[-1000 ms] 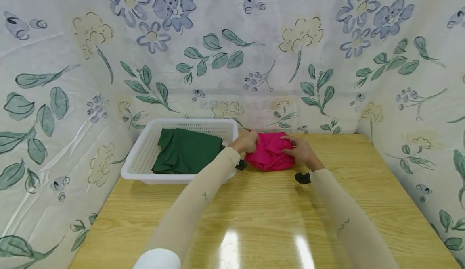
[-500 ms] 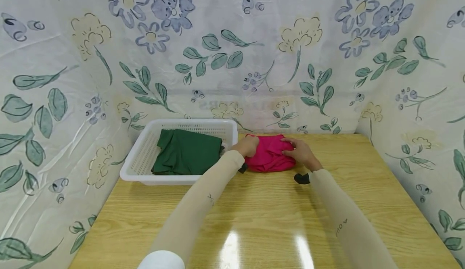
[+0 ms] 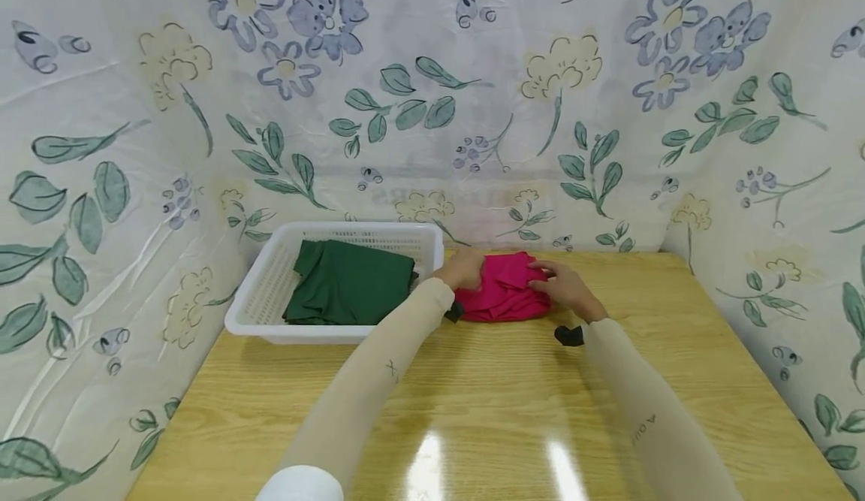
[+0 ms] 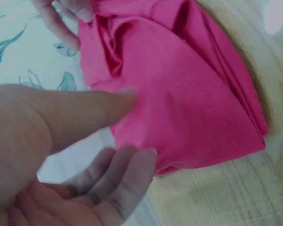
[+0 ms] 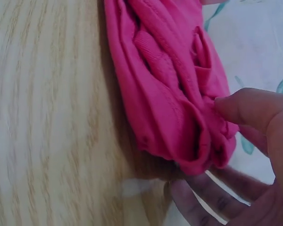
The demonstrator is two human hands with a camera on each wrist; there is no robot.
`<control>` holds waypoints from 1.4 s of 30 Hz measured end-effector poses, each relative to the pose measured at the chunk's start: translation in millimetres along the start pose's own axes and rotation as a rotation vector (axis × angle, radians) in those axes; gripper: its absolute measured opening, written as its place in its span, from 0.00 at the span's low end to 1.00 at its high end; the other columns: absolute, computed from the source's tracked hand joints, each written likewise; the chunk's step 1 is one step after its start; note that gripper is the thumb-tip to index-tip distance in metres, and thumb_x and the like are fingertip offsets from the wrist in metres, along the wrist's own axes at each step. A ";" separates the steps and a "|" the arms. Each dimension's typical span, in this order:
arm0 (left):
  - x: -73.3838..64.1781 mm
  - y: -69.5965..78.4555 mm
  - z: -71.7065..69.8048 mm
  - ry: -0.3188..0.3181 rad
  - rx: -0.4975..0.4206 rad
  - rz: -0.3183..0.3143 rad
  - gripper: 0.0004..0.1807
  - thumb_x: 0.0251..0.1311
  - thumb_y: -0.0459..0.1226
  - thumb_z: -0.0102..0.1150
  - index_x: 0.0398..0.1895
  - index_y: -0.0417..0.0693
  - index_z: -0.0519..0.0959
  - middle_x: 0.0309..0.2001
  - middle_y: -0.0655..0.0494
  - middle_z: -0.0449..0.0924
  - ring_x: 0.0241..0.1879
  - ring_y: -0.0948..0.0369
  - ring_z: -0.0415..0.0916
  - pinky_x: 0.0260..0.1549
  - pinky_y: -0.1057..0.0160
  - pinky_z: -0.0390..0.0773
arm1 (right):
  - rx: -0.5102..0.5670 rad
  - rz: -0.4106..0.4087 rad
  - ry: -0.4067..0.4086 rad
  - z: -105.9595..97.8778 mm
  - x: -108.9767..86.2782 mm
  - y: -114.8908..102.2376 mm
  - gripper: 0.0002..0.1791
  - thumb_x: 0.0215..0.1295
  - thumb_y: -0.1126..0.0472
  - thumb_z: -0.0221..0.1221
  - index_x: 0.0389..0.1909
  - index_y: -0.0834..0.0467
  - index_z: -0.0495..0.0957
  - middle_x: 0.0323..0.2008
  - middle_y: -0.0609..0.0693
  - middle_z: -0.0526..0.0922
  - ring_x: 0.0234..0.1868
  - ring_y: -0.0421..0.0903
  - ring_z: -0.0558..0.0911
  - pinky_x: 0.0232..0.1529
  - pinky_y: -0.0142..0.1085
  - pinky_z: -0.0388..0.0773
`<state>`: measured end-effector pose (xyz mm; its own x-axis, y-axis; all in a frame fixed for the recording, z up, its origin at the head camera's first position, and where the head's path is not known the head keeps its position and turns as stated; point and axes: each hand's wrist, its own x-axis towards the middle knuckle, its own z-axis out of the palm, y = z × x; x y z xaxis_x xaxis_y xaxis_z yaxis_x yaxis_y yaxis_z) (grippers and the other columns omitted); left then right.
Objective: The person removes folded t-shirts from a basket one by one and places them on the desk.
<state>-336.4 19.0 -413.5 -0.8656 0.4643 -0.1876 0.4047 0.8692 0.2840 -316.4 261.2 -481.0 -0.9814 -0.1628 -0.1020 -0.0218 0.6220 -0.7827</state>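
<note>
A bright pink garment (image 3: 501, 291) lies in a loosely folded bundle on the table, a stitched hem showing in the left wrist view. At its left end is my left hand (image 3: 464, 268); the left wrist view has the thumb over the fabric (image 4: 179, 103) and the blurred fingers beside its edge, with a gap between. My right hand (image 3: 569, 288) holds the right end. In the right wrist view its thumb presses the folds (image 5: 167, 89), one finger goes behind them, and the other fingers lie beneath the end.
Left of the bundle stands a white plastic basket (image 3: 290, 330) with folded dark green cloth (image 3: 358, 279) in it. The wooden table (image 3: 473, 396) meets a flower-patterned sheet (image 3: 500, 95) at the back and sides. Small black pieces (image 3: 569, 336) sit at both wrists.
My left hand has shifted slightly right and lower at the garment's left end. The top folds look flatter and rearranged. My right hand stays at the right end, slightly lower and further right.
</note>
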 end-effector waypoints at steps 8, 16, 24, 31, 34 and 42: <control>-1.5 -3.9 -11.6 -0.017 -0.215 0.091 0.10 0.68 0.33 0.64 0.48 0.38 0.81 0.41 0.48 0.80 0.26 0.61 0.72 0.30 0.64 0.77 | -0.003 0.017 0.085 -16.2 -9.7 -2.1 0.29 0.77 0.52 0.57 0.72 0.59 0.69 0.73 0.68 0.64 0.67 0.67 0.70 0.67 0.61 0.66; -4.6 -13.5 -30.3 0.026 -0.345 0.163 0.11 0.73 0.34 0.57 0.51 0.37 0.82 0.47 0.45 0.82 0.33 0.58 0.77 0.31 0.65 0.75 | -0.002 -0.040 0.156 -19.5 -13.2 -21.6 0.29 0.77 0.55 0.58 0.73 0.63 0.68 0.72 0.69 0.64 0.61 0.67 0.76 0.58 0.59 0.75; -28.3 -22.8 -57.0 0.101 -0.408 0.174 0.10 0.72 0.31 0.54 0.50 0.38 0.82 0.46 0.44 0.84 0.29 0.58 0.78 0.28 0.64 0.76 | 0.002 -0.069 0.201 -18.2 -12.3 -46.9 0.31 0.76 0.55 0.58 0.75 0.60 0.64 0.68 0.68 0.69 0.60 0.65 0.77 0.57 0.58 0.76; -46.4 -40.1 -65.7 0.142 -0.429 0.164 0.09 0.73 0.33 0.56 0.50 0.39 0.82 0.42 0.44 0.85 0.36 0.51 0.84 0.34 0.61 0.82 | 0.070 -0.108 0.165 -8.4 -12.0 -62.5 0.35 0.76 0.53 0.59 0.78 0.58 0.58 0.66 0.67 0.69 0.62 0.63 0.75 0.57 0.57 0.75; -54.8 -48.9 -67.3 0.158 -0.434 0.158 0.09 0.73 0.34 0.58 0.49 0.39 0.82 0.41 0.46 0.85 0.36 0.49 0.84 0.34 0.59 0.82 | 0.070 -0.132 0.136 -2.4 -11.9 -71.1 0.35 0.77 0.53 0.59 0.78 0.58 0.58 0.67 0.67 0.69 0.62 0.62 0.76 0.57 0.56 0.76; -74.9 -73.7 -72.1 0.198 -0.410 0.155 0.11 0.74 0.34 0.56 0.52 0.38 0.82 0.41 0.43 0.84 0.34 0.49 0.83 0.34 0.58 0.82 | 0.054 -0.189 0.119 10.5 -11.4 -94.6 0.32 0.75 0.53 0.60 0.75 0.56 0.63 0.64 0.62 0.73 0.59 0.59 0.78 0.54 0.54 0.78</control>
<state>-322.7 -92.1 -352.6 -0.8601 0.5070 0.0572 0.4177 0.6353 0.6496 -301.1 196.2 -412.2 -0.9765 -0.1791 0.1202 -0.2003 0.5463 -0.8133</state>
